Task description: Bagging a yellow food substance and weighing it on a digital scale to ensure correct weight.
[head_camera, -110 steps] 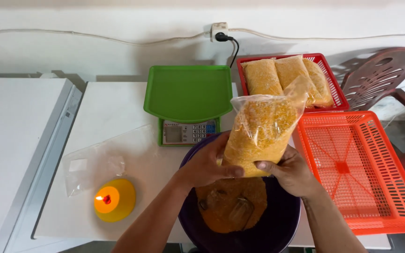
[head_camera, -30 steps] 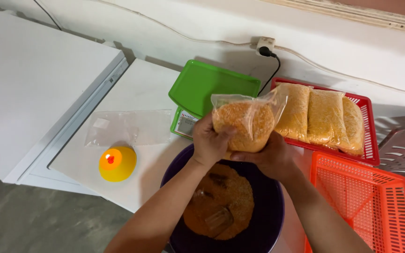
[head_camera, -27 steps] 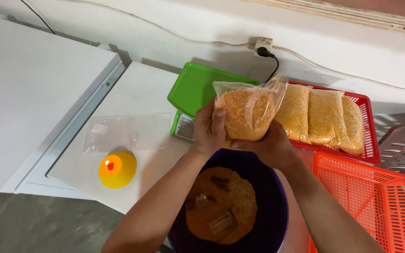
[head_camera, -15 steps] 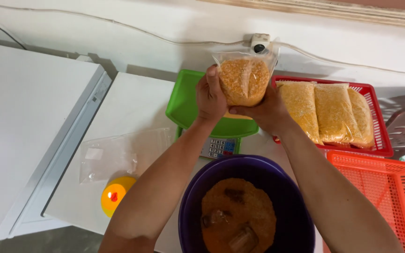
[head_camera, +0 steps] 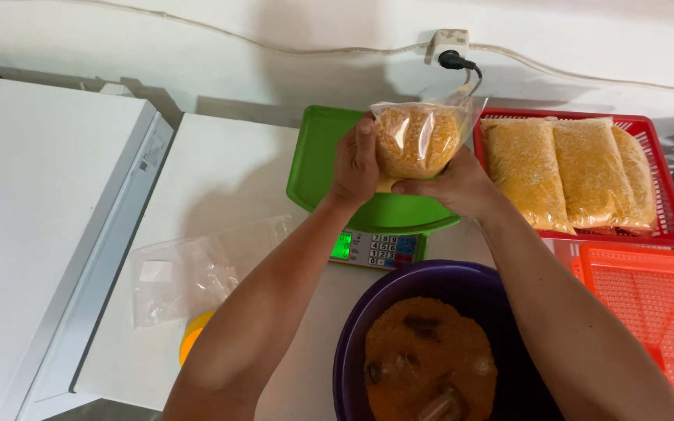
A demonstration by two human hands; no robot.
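Both hands hold 1 clear bag of orange-yellow crumbs upright over the green scale pan. I can't tell if the base touches the pan or sits just above it. Left hand wraps the bag's left side, thumb up along the front. Right hand cups the lower right and underside, fingers curled under. Both grips are pressed onto the bag, steadying it from 2 sides, likely so the soft fill doesn't slump and the open top stays up.

Long axis of the bag runs near vertical. The loose unsealed mouth points up and slightly right toward the wall socket, the fat filled end points down at the pan.

The scale display faces the person, just below the pan and between the forearms. A purple bowl of the same crumbs sits nearest the person, with a scoop-like thing half buried. A red tray to the right holds 3 filled bags lying flat side by side. An empty orange-red basket stands in front of it. Empty clear bags lie flat on the white worktop at left, over a yellow thing.
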